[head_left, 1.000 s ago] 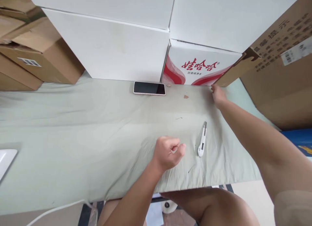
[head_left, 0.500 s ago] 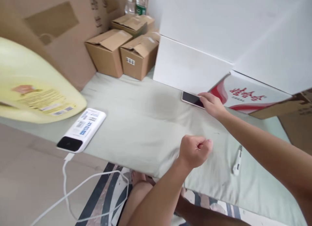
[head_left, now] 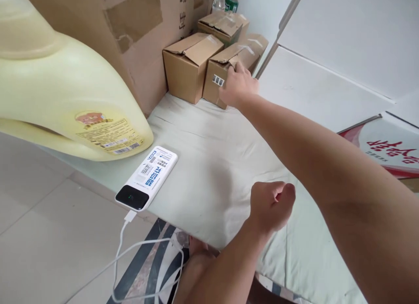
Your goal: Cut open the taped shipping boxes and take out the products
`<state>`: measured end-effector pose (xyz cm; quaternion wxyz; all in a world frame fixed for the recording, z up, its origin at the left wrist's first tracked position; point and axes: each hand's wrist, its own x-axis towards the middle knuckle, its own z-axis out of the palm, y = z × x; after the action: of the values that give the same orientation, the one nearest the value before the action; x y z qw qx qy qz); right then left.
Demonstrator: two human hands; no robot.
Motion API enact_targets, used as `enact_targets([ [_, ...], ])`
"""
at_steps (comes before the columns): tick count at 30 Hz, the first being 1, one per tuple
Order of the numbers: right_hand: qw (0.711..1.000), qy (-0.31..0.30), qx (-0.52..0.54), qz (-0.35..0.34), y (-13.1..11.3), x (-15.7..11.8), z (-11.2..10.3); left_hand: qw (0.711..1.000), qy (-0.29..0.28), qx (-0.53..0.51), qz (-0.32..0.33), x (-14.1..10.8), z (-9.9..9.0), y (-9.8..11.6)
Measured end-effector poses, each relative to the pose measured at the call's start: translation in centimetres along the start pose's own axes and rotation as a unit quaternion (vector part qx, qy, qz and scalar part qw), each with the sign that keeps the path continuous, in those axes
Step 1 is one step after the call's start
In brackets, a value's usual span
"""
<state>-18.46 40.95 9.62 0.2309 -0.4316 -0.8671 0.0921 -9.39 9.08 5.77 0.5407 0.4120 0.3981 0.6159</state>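
Observation:
My right hand [head_left: 240,84] reaches to the front of a small cardboard box [head_left: 214,79] with a barcode label, its fingers curled over the box's right front edge. Part of that box is hidden behind the hand. Nearer to me, my left hand [head_left: 272,204] is closed in a fist above the pale green cloth [head_left: 196,164], with nothing visible in it. Left of the fist, a white power bank [head_left: 147,177] with a black display end lies on the cloth. A white cable [head_left: 119,247] is plugged into it.
Another small cardboard box [head_left: 183,74] stands left of the touched one, with more boxes [head_left: 222,26] and bottles [head_left: 232,0] behind. A large yellow jug [head_left: 94,90] lies at the left. White panels [head_left: 310,85] and a red-and-white printed carton [head_left: 389,142] border the right.
My right hand has left the phone and moved leftward to the small cardboard box. The view has shifted left; the phone and the white cutter no longer show. My left fist stays closed.

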Motion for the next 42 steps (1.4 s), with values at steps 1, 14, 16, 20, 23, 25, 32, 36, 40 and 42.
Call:
enact_targets([
  [1,1.000,-0.006,-0.009,0.021,0.2,0.2,0.0,1.000,0.003,0.005,0.007,0.1,0.0,0.0],
  [14,0.968,-0.037,-0.201,-0.142,-1.5,-21.5,-11.1,0.931,0.277,0.056,0.232,-0.2,-0.9,0.5],
  [16,0.972,-0.008,-0.177,-0.157,0.3,-28.0,-14.1,0.891,0.347,0.080,0.281,-0.3,-1.5,0.7],
  [20,0.989,0.122,-0.040,-0.077,4.6,-42.1,-18.0,0.848,0.393,0.085,0.346,-0.1,-1.7,1.3],
  [23,0.960,0.244,0.120,0.067,5.9,-49.8,-17.8,0.929,0.228,0.084,0.279,0.1,-0.4,1.2],
  [25,0.906,0.320,0.208,0.184,5.6,-52.1,-16.4,0.974,0.045,0.095,0.203,0.1,0.9,0.8],
  [32,0.747,0.435,0.421,0.274,5.4,-51.4,-14.6,0.968,-0.145,0.103,0.177,-0.5,3.7,0.0],
  [36,0.755,0.411,0.415,0.297,5.9,-52.4,-15.7,0.965,-0.155,0.126,0.168,-1.2,4.4,-0.5],
  [40,0.789,0.363,0.370,0.329,6.8,-53.7,-16.9,0.986,-0.110,0.077,0.099,-1.7,4.9,-1.0],
  [42,0.811,0.337,0.302,0.371,7.5,-54.3,-17.7,0.991,-0.093,0.054,0.080,-1.9,4.9,-1.1],
])
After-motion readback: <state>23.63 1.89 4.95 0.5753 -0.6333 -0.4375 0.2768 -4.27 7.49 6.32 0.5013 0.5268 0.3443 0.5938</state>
